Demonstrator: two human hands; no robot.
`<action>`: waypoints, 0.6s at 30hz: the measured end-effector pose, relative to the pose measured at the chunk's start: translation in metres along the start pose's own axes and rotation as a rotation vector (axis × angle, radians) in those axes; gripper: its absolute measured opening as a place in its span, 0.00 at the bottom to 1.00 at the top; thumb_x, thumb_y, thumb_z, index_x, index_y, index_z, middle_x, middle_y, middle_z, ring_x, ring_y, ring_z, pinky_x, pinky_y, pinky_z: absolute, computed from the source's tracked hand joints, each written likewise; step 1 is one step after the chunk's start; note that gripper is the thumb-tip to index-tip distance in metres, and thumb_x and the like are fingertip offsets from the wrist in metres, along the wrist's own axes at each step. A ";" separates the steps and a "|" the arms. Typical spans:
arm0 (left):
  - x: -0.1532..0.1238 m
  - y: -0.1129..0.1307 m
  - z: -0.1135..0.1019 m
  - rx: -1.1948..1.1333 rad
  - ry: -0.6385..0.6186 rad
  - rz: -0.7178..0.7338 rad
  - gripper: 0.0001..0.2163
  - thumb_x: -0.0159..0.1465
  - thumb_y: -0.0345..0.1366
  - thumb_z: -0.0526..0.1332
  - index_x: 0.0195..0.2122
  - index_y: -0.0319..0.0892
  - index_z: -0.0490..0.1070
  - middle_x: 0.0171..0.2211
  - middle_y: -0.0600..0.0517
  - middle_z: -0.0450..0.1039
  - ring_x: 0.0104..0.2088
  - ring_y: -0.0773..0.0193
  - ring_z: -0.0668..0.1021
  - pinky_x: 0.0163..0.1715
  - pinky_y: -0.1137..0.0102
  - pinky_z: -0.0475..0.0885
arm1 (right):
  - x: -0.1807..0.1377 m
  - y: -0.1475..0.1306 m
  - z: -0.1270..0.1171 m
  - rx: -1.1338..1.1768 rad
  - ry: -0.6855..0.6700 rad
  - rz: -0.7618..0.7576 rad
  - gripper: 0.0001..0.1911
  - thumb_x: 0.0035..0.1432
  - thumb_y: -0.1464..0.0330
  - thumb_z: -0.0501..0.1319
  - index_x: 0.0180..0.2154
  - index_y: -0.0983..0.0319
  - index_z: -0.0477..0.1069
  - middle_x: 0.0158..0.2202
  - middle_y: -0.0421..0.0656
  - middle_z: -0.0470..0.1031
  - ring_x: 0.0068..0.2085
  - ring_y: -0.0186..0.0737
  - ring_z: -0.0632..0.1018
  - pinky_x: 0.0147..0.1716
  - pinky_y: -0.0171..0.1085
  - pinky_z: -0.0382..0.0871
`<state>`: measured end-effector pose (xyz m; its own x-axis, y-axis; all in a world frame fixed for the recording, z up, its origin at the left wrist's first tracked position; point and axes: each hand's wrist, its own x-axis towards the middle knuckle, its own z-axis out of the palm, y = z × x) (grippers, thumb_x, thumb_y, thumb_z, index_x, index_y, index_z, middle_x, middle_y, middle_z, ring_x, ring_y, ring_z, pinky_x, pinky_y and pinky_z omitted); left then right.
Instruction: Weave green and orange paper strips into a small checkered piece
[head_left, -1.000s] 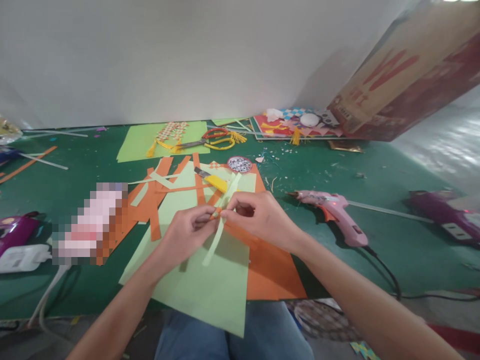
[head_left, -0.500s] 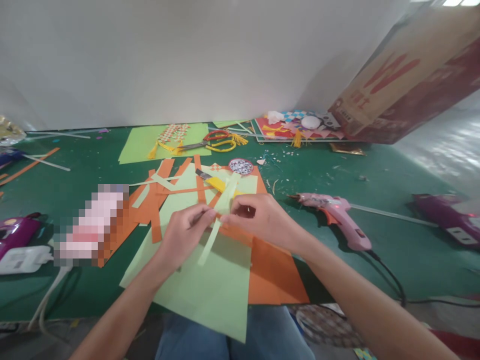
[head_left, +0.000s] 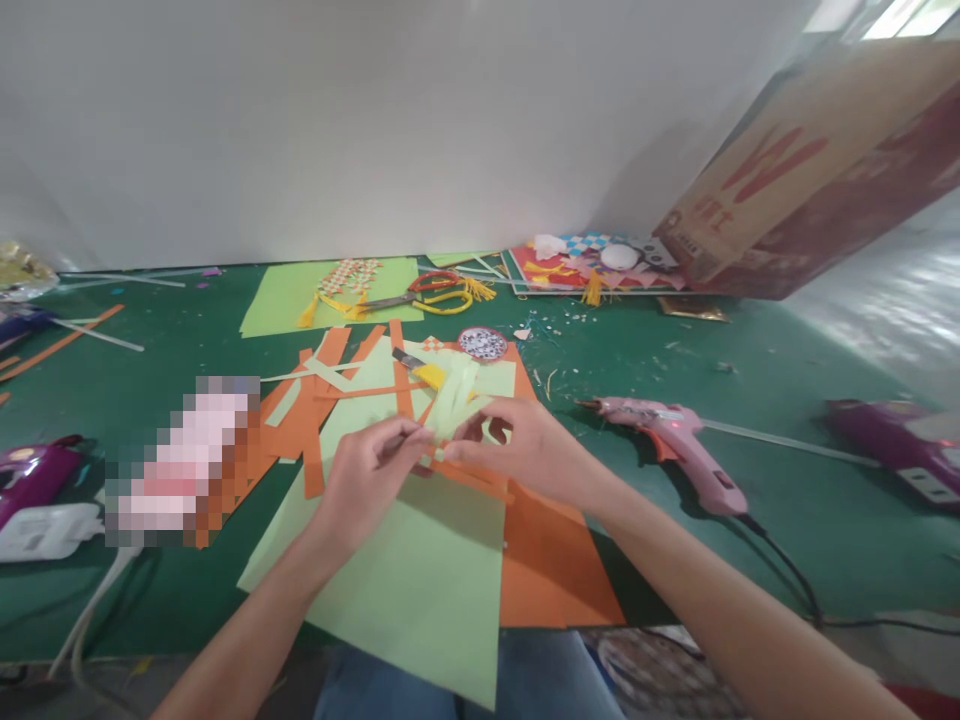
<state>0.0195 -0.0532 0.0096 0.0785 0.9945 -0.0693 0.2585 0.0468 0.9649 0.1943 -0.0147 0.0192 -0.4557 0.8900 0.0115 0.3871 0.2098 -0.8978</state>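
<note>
At twelve o'clock the green table (head_left: 750, 350) is backed by a pale wall (head_left: 300, 130); at two, what may be a bright window (head_left: 911, 18) is seen.

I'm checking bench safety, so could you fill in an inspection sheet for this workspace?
Surface: green tabletop, small scraps scattered on it.
Job's things: pale green paper strips above a pale green sheet.
Clutter: scissors, yellow cutter and pink glue gun lying about.
Hands: left hand and right hand close together, both pinching the strips.
Cables: black cord from the glue gun; white cables on the left.
Surroundings: pale wall behind, paper bag at right.
</note>
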 end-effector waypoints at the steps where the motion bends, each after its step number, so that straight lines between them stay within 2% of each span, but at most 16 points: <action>1: 0.000 0.000 0.000 0.007 0.000 -0.005 0.12 0.61 0.44 0.57 0.26 0.41 0.69 0.24 0.56 0.67 0.28 0.68 0.72 0.34 0.73 0.76 | 0.001 0.000 0.000 0.010 0.018 0.018 0.13 0.47 0.59 0.66 0.23 0.62 0.69 0.23 0.37 0.70 0.26 0.31 0.68 0.26 0.33 0.59; 5: -0.001 0.002 0.000 0.039 -0.014 0.003 0.13 0.61 0.44 0.57 0.26 0.41 0.69 0.23 0.56 0.67 0.27 0.68 0.72 0.34 0.73 0.75 | 0.003 0.000 0.002 0.121 -0.015 0.070 0.14 0.47 0.58 0.65 0.24 0.62 0.69 0.25 0.39 0.71 0.28 0.33 0.68 0.28 0.34 0.60; 11: 0.000 0.003 -0.001 0.140 -0.012 0.084 0.12 0.61 0.42 0.56 0.23 0.42 0.66 0.18 0.59 0.63 0.20 0.71 0.68 0.23 0.76 0.69 | 0.002 0.006 0.008 0.305 -0.004 0.145 0.15 0.46 0.56 0.65 0.24 0.62 0.72 0.25 0.40 0.73 0.29 0.36 0.71 0.29 0.36 0.63; 15: -0.001 0.001 -0.001 0.057 0.053 0.088 0.07 0.59 0.40 0.61 0.31 0.43 0.68 0.24 0.57 0.73 0.26 0.68 0.77 0.27 0.77 0.73 | 0.003 0.005 0.008 0.371 0.034 0.167 0.15 0.44 0.56 0.67 0.24 0.62 0.72 0.25 0.39 0.73 0.30 0.36 0.72 0.30 0.36 0.64; 18: -0.002 0.001 -0.001 0.024 0.072 0.125 0.06 0.57 0.37 0.64 0.34 0.44 0.68 0.27 0.56 0.77 0.30 0.66 0.81 0.31 0.76 0.75 | 0.004 0.004 0.006 0.423 0.039 0.183 0.15 0.43 0.57 0.68 0.24 0.62 0.72 0.24 0.39 0.72 0.31 0.37 0.72 0.32 0.37 0.64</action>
<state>0.0190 -0.0555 0.0112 0.0429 0.9966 0.0699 0.2744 -0.0790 0.9584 0.1891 -0.0124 0.0132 -0.3769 0.9133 -0.1542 0.0938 -0.1280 -0.9873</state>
